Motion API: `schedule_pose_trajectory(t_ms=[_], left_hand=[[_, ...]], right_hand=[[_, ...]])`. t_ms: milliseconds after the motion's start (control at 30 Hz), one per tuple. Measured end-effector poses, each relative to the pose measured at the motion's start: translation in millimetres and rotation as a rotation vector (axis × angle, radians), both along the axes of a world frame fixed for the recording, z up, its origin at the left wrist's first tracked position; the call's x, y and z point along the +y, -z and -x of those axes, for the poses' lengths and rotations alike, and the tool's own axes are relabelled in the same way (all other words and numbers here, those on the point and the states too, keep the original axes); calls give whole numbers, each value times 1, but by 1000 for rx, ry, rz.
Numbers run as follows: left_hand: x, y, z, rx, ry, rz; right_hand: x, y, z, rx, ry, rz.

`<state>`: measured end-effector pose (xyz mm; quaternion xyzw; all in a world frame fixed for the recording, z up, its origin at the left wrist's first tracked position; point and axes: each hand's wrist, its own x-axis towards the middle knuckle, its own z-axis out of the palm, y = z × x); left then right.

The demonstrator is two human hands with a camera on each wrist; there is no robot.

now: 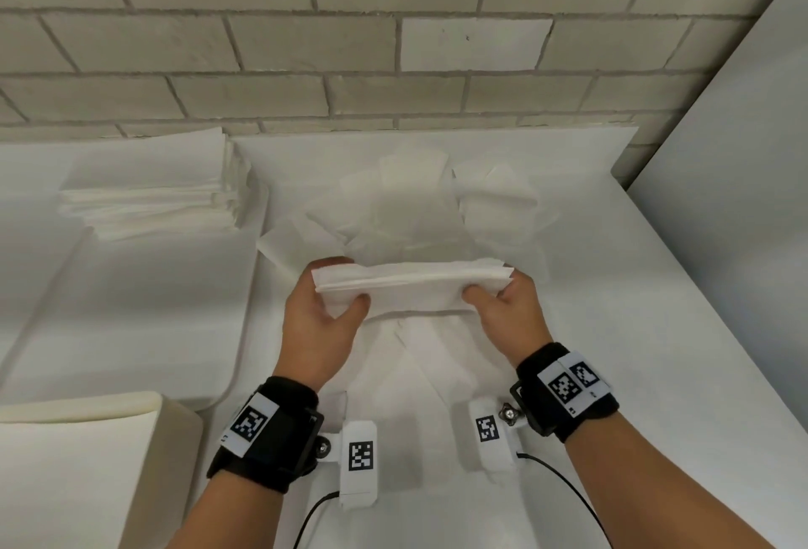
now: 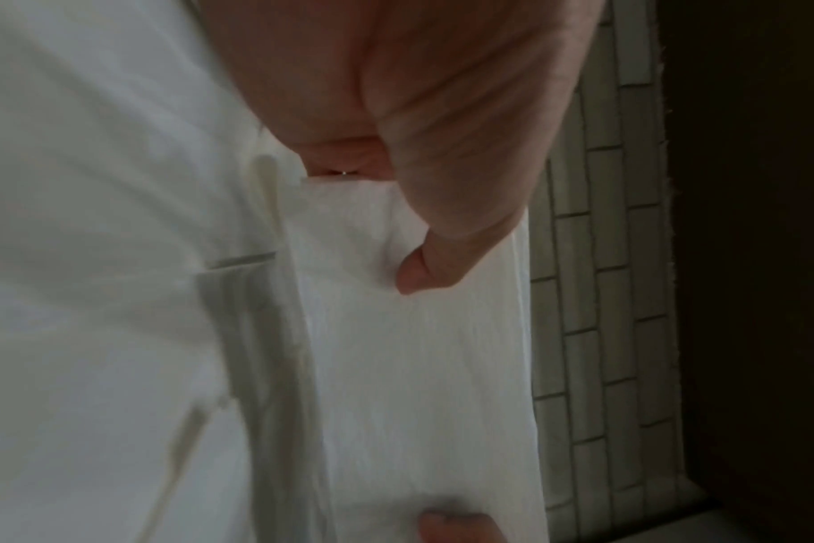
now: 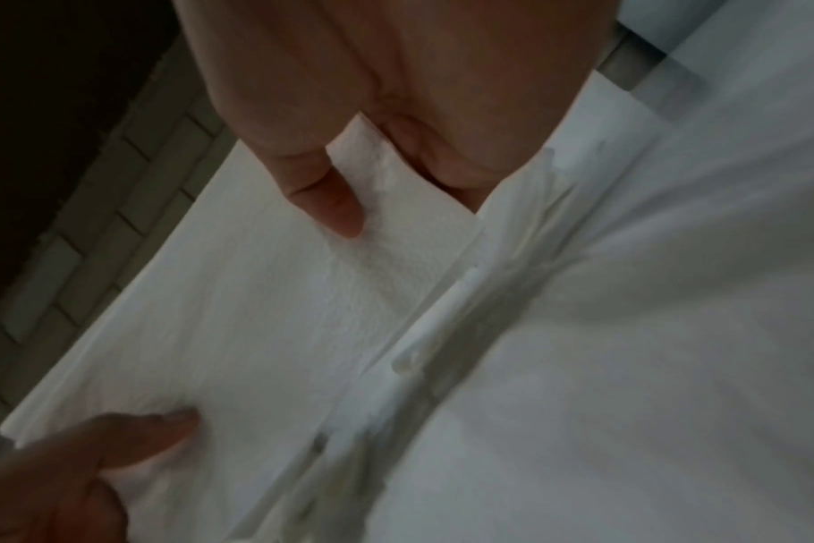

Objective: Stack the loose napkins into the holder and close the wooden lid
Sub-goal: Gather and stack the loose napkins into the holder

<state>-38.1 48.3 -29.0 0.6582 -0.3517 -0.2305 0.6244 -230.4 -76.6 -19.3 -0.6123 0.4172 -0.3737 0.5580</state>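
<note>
Both hands clamp one bundle of napkins between them, lifted clear of the table: my left hand pinches its 9 o'clock end, thumb on the near face and fingers curled behind, and my right hand pinches the 3 o'clock end the same way. From the left wrist my thumb presses flat into the white paper, and the tip of the other hand's thumb shows at the far end; from the right wrist my thumb does likewise on the embossed sheet, with the left thumb at the opposite end. The bundle lies level, long edge running 9 to 3, upper edges roughly aligned. Loose napkins lie scattered on the table at 12 o'clock from the bundle, overlapping at odd angles, and more lie under my wrists at 6 o'clock. A neat stack sits at 10 o'clock, well apart, near the brick wall. At 8 o'clock, near the lower corner, stands a pale box; I cannot tell whether it is the holder. Each wrist wears a black band with printed markers.
</note>
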Motion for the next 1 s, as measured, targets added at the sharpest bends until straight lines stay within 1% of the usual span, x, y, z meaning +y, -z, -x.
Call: schedule_pose_trajectory(t_ms=[100, 233, 300, 367, 467, 567, 667, 733, 867, 933, 1000], left_hand=[[0, -4, -2, 18, 15, -14], [-2, 11, 5, 48, 51, -121], [-4, 16, 3, 28, 40, -138], [-6, 16, -1, 4, 20, -135], [-7, 11, -2, 34, 59, -94], [-5, 8, 0, 46, 84, -80], [-2, 8, -2, -26, 102, -120], [-1, 3, -3, -41, 91, -112], [4, -11, -2, 18, 99, -73], [7, -15, -3, -25, 121, -61], [11, -18, -1, -60, 175, -100]], right_hand=[[-6, -3, 8, 6, -15, 16], [-2, 12, 11, 139, -87, -13], [-4, 15, 11, 161, -91, -30], [-8, 15, 12, 139, -62, -32], [-9, 15, 12, 86, 60, -97], [-6, 17, 16, 132, 101, -27], [-1, 13, 20, 88, 117, 5], [2, 10, 22, 67, 116, 36], [7, 2, 25, 64, 50, 91], [10, -4, 26, 84, -5, 82], [12, -8, 29, 93, -19, 73]])
